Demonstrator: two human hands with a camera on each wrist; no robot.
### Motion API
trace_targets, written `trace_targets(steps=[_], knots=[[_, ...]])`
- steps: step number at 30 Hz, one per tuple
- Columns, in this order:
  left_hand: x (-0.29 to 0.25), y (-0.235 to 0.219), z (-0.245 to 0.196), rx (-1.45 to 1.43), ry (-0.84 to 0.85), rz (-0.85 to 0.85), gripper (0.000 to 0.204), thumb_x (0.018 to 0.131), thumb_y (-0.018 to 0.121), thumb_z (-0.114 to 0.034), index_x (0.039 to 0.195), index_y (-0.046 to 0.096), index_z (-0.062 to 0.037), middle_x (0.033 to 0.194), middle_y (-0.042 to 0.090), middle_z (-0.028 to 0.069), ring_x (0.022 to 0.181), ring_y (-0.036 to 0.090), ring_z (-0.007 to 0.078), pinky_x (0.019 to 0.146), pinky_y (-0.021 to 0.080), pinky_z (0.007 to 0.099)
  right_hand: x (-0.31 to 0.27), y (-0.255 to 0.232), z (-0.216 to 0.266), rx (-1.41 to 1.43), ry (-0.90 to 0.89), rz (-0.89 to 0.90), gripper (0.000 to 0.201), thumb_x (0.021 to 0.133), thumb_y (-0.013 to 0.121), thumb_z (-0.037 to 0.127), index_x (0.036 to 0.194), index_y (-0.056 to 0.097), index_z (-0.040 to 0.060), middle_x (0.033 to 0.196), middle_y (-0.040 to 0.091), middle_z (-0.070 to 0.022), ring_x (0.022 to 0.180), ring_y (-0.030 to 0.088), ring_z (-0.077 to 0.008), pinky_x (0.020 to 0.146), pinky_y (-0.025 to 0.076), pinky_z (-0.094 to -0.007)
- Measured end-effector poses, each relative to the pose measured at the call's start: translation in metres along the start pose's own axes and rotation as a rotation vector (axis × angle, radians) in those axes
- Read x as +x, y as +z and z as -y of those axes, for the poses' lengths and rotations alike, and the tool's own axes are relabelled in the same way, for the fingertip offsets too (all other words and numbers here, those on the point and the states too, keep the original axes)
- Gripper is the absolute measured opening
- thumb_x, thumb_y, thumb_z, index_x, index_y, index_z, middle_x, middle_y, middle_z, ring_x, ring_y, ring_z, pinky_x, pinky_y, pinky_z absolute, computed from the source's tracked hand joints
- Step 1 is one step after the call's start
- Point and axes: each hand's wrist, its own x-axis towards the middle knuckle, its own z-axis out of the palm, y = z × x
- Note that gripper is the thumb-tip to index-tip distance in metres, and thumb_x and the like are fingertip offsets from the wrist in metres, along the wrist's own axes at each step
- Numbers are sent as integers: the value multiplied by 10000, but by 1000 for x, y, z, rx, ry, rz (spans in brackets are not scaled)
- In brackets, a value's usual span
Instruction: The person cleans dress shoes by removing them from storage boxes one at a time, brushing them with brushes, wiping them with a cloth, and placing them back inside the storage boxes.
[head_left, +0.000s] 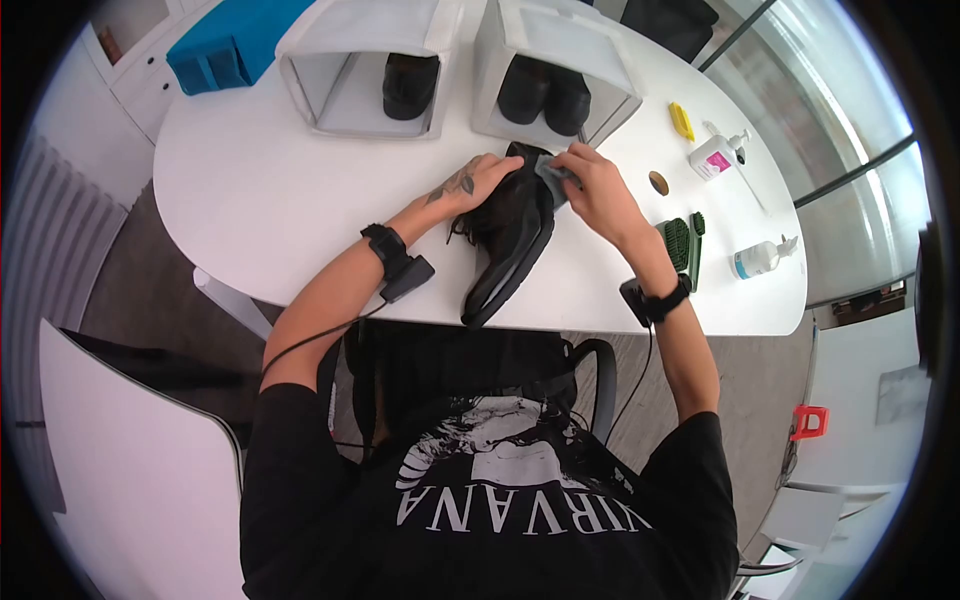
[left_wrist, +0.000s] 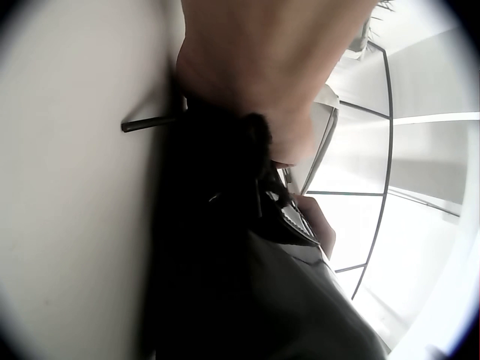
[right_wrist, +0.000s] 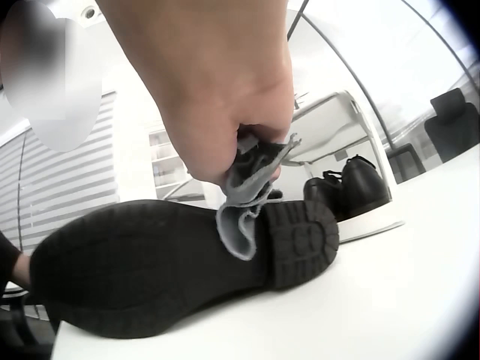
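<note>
A black leather lace-up shoe [head_left: 512, 238] lies on its side on the white table, toe toward the person and sole facing right. My left hand [head_left: 480, 184] grips it by the opening near the heel; in the left wrist view that hand [left_wrist: 255, 67] is over the dark upper, with a lace end sticking out. My right hand [head_left: 606, 196] pinches a crumpled grey cloth [head_left: 550, 180] at the heel end. The right wrist view has the cloth [right_wrist: 241, 225] hanging over the sole [right_wrist: 142, 262], just in front of the ridged heel block [right_wrist: 301, 241].
Two white open-fronted boxes [head_left: 375, 22] stand at the back, with black shoes [head_left: 545, 95] inside. A blue fabric case [head_left: 240, 45] is at back left. On the right lie a yellow brush [head_left: 682, 121], a pump bottle [head_left: 714, 158], green brushes [head_left: 677, 245] and a spray bottle [head_left: 758, 260].
</note>
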Motion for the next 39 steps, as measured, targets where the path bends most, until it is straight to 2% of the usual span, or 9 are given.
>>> trace_targets(steps=[5,6,9,18,22,25,33,35,39], knots=[[3,11,17,-33,143,-140,575,1084,467,-504,1339,652,-23,1203,661,205,1148,609,304,1052,431,358,-21,-18,29,154,99,144,366,879,703,1,1240,669,-51,1250,624,-182,1040,682,-388,964,567,-438],[4,13,18,-79,140,-166,653,1055,503,-562,1264,671,34,1132,671,197,1104,611,275,1020,437,344,-21,-22,28,150,135,214,454,859,721,-9,1303,639,-53,1368,594,-166,1137,667,-382,1023,558,-424],[-6,6,0,-65,44,-125,707,1050,499,-576,1244,650,87,1138,674,203,1092,610,267,1013,441,341,-21,-12,16,123,12,150,500,852,711,-37,1345,627,-21,1399,582,-160,1181,641,-380,1031,554,-432],[-1,10,7,-105,108,-157,744,1038,526,-586,1089,645,147,982,653,141,947,564,178,919,463,334,-1,-30,15,24,-26,294,445,860,664,-97,1293,679,3,1235,671,-170,1173,630,-381,1010,530,-454],[-1,9,5,-93,95,-139,748,1040,521,-586,1069,643,151,982,655,146,949,567,178,911,464,334,22,-20,-31,-181,-111,284,327,891,642,-42,1215,684,-39,1156,671,-193,1073,641,-397,975,527,-458],[-4,6,-2,-55,77,-127,751,1040,521,-589,1073,642,151,957,651,167,931,570,201,903,466,340,25,-17,-47,-65,-156,245,288,912,630,-21,1194,688,-38,1140,663,-199,1065,639,-407,958,525,-460],[-7,8,1,5,167,-137,727,1050,513,-584,995,641,130,881,643,219,866,591,260,862,469,386,3,-37,24,-18,-155,350,262,909,634,-59,1163,695,-51,1123,669,-164,1021,665,-367,903,542,-442],[-9,10,1,-8,248,-184,686,1077,452,-551,1028,643,106,961,652,307,908,619,416,848,480,450,3,-41,28,42,-109,386,249,904,637,-55,1144,705,-50,1135,671,-165,1021,664,-361,889,547,-434],[-10,10,1,39,248,-206,688,1079,445,-555,1020,643,101,943,647,300,889,615,404,840,481,445,0,-47,37,160,-83,400,249,897,642,-50,1136,712,-45,1133,671,-161,1005,664,-357,863,552,-420]])
